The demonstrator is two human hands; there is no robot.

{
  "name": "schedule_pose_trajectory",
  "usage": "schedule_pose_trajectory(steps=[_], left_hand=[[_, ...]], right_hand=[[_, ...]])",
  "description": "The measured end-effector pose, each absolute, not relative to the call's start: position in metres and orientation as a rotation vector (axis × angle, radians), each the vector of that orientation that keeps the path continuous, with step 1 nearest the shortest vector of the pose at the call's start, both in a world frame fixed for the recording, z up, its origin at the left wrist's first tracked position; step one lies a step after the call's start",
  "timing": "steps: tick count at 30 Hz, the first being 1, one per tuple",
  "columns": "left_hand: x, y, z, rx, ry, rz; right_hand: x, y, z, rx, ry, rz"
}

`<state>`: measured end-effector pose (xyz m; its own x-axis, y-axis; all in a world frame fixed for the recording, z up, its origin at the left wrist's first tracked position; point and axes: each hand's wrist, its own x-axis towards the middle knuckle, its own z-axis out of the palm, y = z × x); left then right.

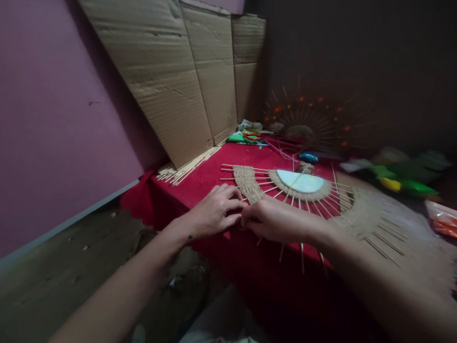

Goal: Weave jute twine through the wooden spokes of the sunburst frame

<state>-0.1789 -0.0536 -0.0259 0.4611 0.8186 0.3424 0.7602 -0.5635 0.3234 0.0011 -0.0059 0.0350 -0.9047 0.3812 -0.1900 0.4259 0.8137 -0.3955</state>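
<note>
A half-round frame of thin sticks fans out from a pale half disc (300,181) edged with twine, on the red cloth (210,164). A woven twine band (246,181) crosses the sticks on its left side. At the lower end of this band, my left hand (217,209) has its thumb and fingers pinched together near the stick tips. My right hand (266,219) is curled closed right beside it, over the weaving. What the fingertips of both hands hold is too small and hidden to make out.
Loose sticks (189,166) lie at the cloth's left edge below leaning cardboard (171,71). Behind the frame are scissors (253,136), a blue shiny item (309,157) and a decorated stick fan (307,119). Green and yellow items (403,183) lie right.
</note>
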Motion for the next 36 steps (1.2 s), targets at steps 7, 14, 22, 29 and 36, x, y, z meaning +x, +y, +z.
schedule_pose_trajectory(steps=[7,14,22,29,36], left_hand=[[-0.179,-0.057,-0.024,2.575,1.395,0.657],[-0.181,-0.059,-0.024,2.577,1.393,0.625],[-0.184,-0.059,-0.025,2.563,1.363,0.618],[-0.183,-0.059,-0.025,2.549,1.408,0.584],[-0.180,-0.061,-0.022,2.551,1.404,0.626]], right_hand=[[0.000,-0.003,0.027,0.826,2.930,-0.415],[0.002,-0.004,0.010,0.562,3.033,0.137],[0.004,0.001,0.007,0.379,3.085,0.235],[0.007,0.003,0.017,0.414,3.053,0.237],[0.008,0.003,0.032,0.497,2.976,0.109]])
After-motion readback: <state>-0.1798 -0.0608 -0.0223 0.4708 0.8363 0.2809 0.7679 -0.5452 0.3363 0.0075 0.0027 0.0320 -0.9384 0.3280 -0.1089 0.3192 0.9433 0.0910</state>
